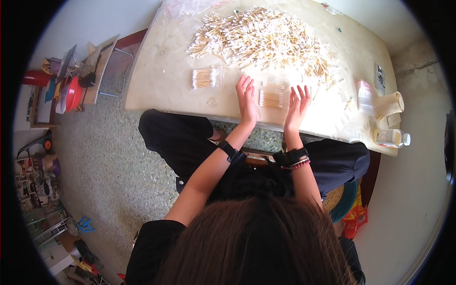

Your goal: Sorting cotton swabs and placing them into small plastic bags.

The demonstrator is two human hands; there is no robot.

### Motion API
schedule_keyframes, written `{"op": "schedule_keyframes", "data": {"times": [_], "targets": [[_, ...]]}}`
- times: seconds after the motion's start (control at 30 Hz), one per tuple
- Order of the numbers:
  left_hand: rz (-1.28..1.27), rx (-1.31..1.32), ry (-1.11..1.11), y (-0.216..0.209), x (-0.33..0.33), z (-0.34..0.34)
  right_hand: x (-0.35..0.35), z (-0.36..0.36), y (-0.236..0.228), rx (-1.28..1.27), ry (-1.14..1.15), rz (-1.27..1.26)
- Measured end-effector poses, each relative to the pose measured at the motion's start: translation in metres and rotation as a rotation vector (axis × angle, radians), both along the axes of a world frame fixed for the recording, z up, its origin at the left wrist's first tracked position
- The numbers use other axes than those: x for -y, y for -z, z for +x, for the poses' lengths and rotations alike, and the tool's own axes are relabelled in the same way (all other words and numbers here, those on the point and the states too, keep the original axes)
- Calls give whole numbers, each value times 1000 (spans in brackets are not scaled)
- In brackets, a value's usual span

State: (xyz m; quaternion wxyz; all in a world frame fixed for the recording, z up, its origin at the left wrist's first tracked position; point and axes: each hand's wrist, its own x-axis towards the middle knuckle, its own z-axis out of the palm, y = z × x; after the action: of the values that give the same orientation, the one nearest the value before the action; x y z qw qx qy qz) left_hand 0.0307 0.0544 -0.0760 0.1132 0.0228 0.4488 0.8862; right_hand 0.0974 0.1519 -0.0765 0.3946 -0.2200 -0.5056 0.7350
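Two open hands frame a small row of cotton swabs (270, 99) on the counter (166, 92).
From where I stand, the left hand (247, 100) and right hand (295, 110) flank its tips, fingers extended and gripping nothing; whether either palm touches the tips, I can't tell. A neat bundle (205, 78) sits to the left, the loose heap (261, 40) beyond. I'd keep both palms upright and parallel, pressing lightly and equally so the tips line up without the sticks buckling, and bring in the stray swabs (273, 85) just past the row.
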Motion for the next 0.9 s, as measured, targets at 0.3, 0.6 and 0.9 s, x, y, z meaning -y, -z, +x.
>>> {"op": "schedule_keyframes", "data": {"times": [0.3,0.6,0.9], "targets": [[-30,13,54,-3,-5,1,10,-6,0,-18,-74,-7],[-33,-41,90,4,-8,7,18,-8,4,98,-69,202],[-796,-746,487,-20,24,-23,-34,9,-45,510,-499,1063]]}}
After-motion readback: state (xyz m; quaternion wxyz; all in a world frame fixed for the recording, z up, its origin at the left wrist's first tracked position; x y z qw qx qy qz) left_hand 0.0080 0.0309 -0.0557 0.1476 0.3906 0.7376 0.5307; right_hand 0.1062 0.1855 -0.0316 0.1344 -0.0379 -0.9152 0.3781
